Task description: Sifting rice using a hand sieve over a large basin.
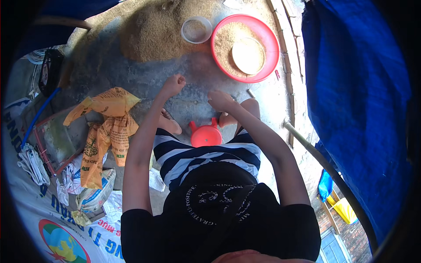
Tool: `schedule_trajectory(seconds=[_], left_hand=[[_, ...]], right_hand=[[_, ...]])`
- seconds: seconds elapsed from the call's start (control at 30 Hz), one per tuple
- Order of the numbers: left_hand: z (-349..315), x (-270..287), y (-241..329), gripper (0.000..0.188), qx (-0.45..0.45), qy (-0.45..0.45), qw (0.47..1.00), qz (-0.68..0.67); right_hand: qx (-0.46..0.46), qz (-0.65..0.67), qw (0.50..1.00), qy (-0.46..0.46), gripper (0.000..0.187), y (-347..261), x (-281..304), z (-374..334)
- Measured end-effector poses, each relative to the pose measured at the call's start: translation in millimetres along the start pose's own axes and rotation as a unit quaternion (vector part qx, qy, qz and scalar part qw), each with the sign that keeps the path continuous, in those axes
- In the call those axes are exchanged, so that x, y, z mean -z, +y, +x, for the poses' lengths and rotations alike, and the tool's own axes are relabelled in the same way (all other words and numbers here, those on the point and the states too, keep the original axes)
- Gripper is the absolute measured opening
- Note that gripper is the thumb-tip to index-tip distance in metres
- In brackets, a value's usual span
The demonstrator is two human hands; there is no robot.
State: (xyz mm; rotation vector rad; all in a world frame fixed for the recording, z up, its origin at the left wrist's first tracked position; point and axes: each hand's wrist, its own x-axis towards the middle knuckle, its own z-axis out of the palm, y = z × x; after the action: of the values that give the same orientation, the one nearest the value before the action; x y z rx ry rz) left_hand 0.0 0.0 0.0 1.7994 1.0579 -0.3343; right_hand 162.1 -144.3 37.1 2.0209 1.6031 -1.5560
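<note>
My left hand (175,85) is held over the grey floor in front of my knees, its fingers curled into a loose fist with a small dark gap and nothing visible in it. To its right, my right hand (219,100) is also closed, and its palm side is hidden. The hands are apart. Beyond them stands a wide red basin (275,45) of grain, with a round pale dish (248,56) lying on the grain. Beside the basin is a white bowl (183,31) with some grain in it. A large heap of grain (160,37) spreads over the floor at the far side.
Below my hands is a red plastic stool (206,136). Orange printed sacks (115,103) and white sacks (107,179) lie at left, near a red-framed tray (57,140) and a dark crate (51,72). A blue tarp (355,87) and a pole (315,153) stand at right.
</note>
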Motion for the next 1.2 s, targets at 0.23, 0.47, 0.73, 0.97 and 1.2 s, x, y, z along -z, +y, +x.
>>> schedule_trajectory(seconds=[0.23, 0.47, 0.73, 0.97, 1.2], left_hand=[[68, -34, -44, 0.022, -0.022, -0.009, 0.999, 0.043], [161, -39, -98, 0.019, -0.105, 0.027, 0.978, 0.176], [229, 15, -147, 0.02, -0.047, 0.17, 0.942, 0.287], [150, 28, -120, 0.023, -0.149, 0.281, 0.911, 0.264], [-10, 52, -102, 0.037, -0.255, 0.139, 0.95, 0.118]], right_hand=[[0.005, -0.06, 0.993, 0.099, 0.022, 25, -33, 78], [0.053, -0.112, 0.985, 0.122, 0.023, 67, -45, 182], [0.165, -0.183, 0.944, 0.219, 0.021, 47, -12, 265], [0.275, -0.197, 0.915, 0.221, 0.009, 90, -32, 303], [0.202, 0.044, 0.971, 0.121, 0.024, 52, -37, 237]])
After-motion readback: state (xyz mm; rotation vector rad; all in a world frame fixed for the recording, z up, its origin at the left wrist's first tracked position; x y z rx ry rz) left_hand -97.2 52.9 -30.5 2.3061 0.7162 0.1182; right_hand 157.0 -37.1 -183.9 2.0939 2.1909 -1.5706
